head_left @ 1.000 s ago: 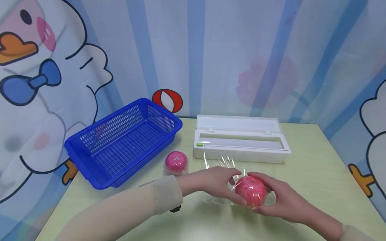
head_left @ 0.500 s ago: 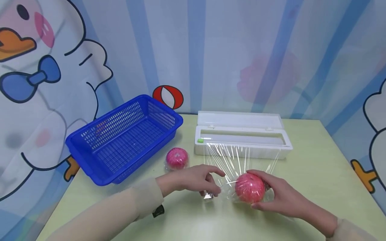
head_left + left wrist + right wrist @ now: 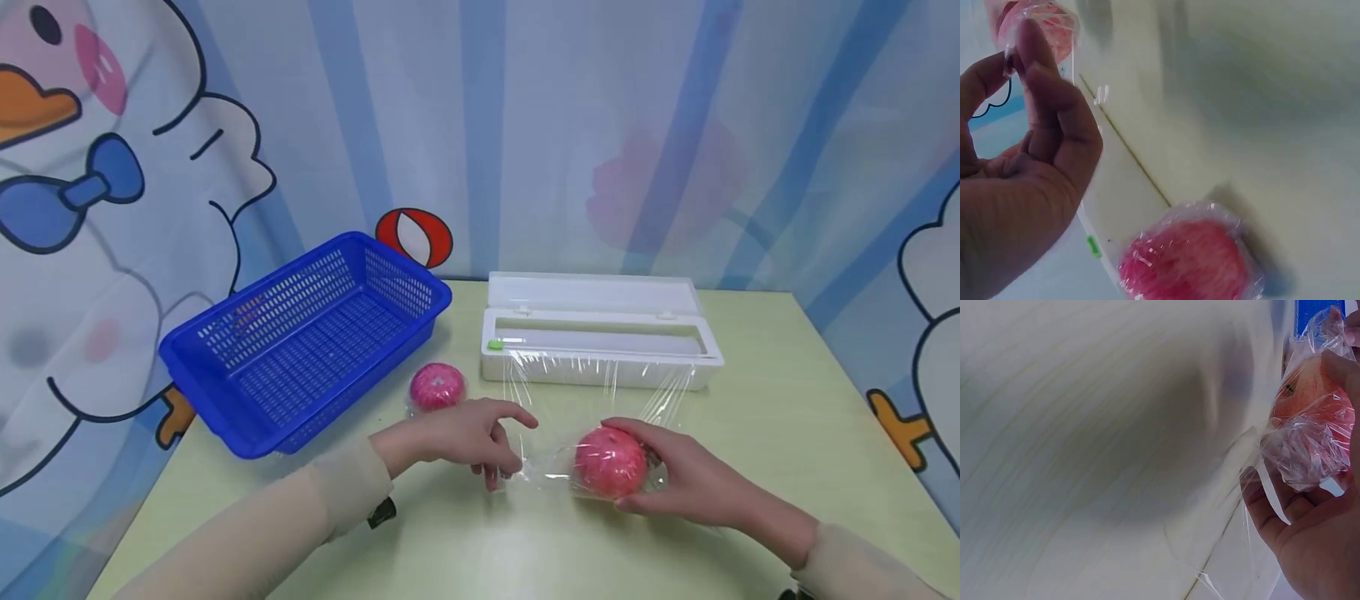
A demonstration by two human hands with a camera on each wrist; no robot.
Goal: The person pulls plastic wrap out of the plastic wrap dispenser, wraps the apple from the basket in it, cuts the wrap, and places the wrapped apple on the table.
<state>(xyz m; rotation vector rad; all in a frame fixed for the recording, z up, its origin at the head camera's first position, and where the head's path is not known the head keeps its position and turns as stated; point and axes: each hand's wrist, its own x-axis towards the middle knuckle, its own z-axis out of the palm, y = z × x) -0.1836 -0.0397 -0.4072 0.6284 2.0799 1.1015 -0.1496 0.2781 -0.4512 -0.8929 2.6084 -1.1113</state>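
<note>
My right hand (image 3: 693, 479) grips a pinkish-red apple (image 3: 610, 461) in clear plastic wrap. In the right wrist view the wrap bunches in folds against the apple (image 3: 1316, 394), near my fingers. To the left of it, my left hand (image 3: 468, 437) pinches an edge of the plastic wrap (image 3: 551, 462), its fingertips apart from the apple. The film stretches from the apple back to the white wrap dispenser (image 3: 600, 372), whose lid stands raised. Another wrapped apple (image 3: 437, 387) sits behind my left wrist, and shows large in the left wrist view.
A blue plastic basket (image 3: 300, 350) stands at the left back of the pale table (image 3: 525, 550). A green slider (image 3: 496, 344) sits on the left of the dispenser's front edge. A printed curtain (image 3: 555, 142) hangs behind the table.
My left hand has moved left from the apple, drawing wrap out sideways. My right hand still holds the apple, shifted slightly left. The film toward the dispenser now looks spread wider.
</note>
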